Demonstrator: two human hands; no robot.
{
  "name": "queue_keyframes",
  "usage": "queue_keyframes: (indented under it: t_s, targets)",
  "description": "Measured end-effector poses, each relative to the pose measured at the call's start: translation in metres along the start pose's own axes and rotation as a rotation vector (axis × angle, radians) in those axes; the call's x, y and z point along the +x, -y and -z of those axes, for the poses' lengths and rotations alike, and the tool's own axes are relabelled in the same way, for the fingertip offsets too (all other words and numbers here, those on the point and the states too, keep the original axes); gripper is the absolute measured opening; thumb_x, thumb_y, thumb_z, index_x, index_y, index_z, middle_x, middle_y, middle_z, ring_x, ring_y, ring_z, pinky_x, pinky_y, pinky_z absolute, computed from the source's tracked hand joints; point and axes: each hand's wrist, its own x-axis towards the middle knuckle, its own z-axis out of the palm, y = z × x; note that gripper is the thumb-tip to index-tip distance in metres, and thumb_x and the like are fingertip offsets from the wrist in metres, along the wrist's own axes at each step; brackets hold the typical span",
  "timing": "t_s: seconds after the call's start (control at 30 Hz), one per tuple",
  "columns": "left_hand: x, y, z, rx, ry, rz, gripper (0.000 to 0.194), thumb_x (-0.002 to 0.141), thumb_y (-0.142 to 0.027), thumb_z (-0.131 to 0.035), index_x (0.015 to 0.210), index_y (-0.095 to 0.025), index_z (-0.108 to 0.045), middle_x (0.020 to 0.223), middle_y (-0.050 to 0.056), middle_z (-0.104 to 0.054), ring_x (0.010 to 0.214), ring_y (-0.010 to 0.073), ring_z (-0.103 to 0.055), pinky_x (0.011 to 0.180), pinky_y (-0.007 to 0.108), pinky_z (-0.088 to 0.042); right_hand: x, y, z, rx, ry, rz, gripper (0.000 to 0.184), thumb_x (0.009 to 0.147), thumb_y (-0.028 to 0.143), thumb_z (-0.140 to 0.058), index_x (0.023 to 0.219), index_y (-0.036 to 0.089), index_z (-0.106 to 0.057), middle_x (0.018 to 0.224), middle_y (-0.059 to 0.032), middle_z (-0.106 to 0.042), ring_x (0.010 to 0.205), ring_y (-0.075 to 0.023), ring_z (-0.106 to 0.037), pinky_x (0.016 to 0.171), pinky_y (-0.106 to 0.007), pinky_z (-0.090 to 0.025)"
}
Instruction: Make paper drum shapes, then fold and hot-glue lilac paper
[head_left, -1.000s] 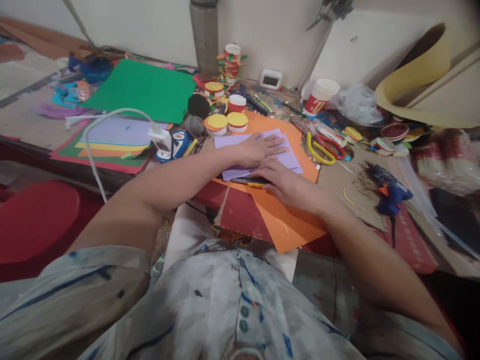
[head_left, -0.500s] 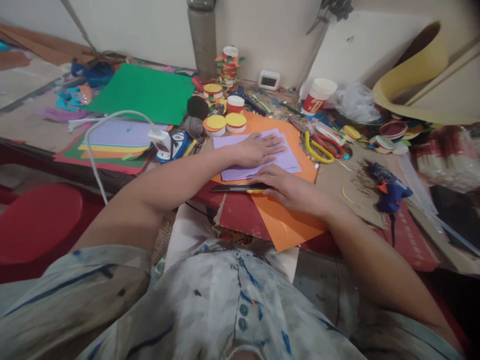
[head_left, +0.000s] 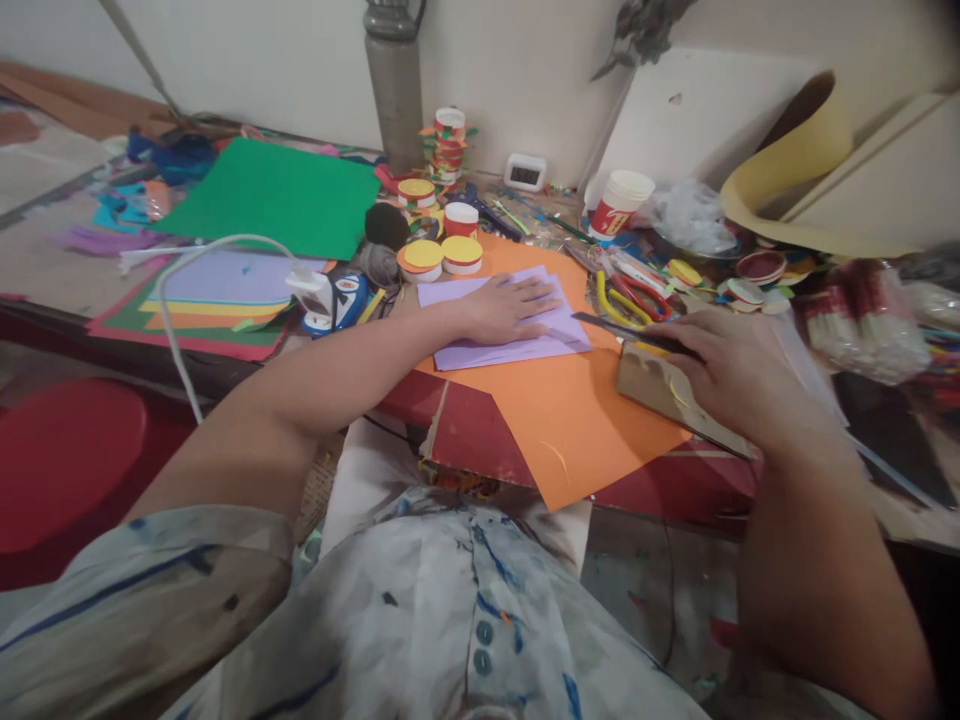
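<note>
My left hand (head_left: 504, 308) lies flat with fingers stretched out on a folded lilac paper (head_left: 525, 345). That paper rests on an orange sheet (head_left: 577, 410) at the table's near edge. My right hand (head_left: 739, 375) is closed on a black and yellow utility knife (head_left: 611, 325), whose blade end points left toward the lilac paper. The hand hovers over a brown cardboard piece (head_left: 652, 385) to the right of the orange sheet.
Yellow-handled scissors (head_left: 626, 300), a paper cup (head_left: 620, 205), paper-covered round lids (head_left: 442, 252), a green sheet (head_left: 281, 195), a stack of coloured sheets (head_left: 214, 305), a white cable (head_left: 180, 300) and a red stool (head_left: 67, 460) surround the work spot.
My right hand took up the knife from the front of the lilac paper and carried it right, over the cardboard. My left hand stayed flat on the paper.
</note>
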Motion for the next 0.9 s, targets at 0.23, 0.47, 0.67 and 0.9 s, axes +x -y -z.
queue_keyframes:
  t_s: [0.23,0.47,0.67,0.9]
  targets:
    - [-0.003,-0.001,0.005,0.035,0.031,-0.001,0.086,0.112,-0.063,-0.029,0.187,-0.02,-0.028,0.196,0.008,-0.017,0.185,0.0286,-0.007,0.148,0.054,-0.008,-0.004,-0.019,-0.009,-0.252,0.022,-0.153,0.044,0.106,0.018,-0.042,0.131,0.019,-0.078,0.136,-0.0234,-0.075,0.132,-0.0429,-0.067,0.111,-0.062,-0.052]
    - [-0.002,0.003,0.001,0.037,0.019,-0.009,0.087,0.112,-0.066,-0.028,0.187,-0.021,-0.027,0.196,0.008,-0.017,0.185,0.029,-0.007,0.147,0.055,-0.008,-0.006,-0.024,-0.008,-0.306,0.071,-0.171,0.044,0.103,0.014,-0.044,0.131,0.016,-0.077,0.136,-0.0245,-0.074,0.13,-0.0436,-0.066,0.109,-0.06,-0.05]
    - [-0.003,0.002,0.002,0.046,0.011,-0.011,0.086,0.112,-0.063,-0.03,0.187,-0.02,-0.029,0.196,0.009,-0.018,0.185,0.0305,-0.01,0.147,0.055,-0.009,-0.006,-0.025,-0.012,-0.224,0.08,-0.158,0.044,0.103,0.014,-0.044,0.131,0.014,-0.078,0.136,-0.0247,-0.074,0.129,-0.0423,-0.067,0.114,-0.062,-0.05]
    - [-0.003,-0.001,0.004,0.053,0.027,0.0,0.087,0.112,-0.063,-0.027,0.187,-0.018,-0.028,0.196,0.008,-0.015,0.185,0.0304,-0.008,0.147,0.056,-0.008,-0.009,-0.034,-0.018,-0.246,0.045,-0.139,0.039,0.103,0.015,-0.049,0.128,0.02,-0.078,0.131,-0.019,-0.076,0.128,-0.0389,-0.068,0.117,-0.059,-0.051]
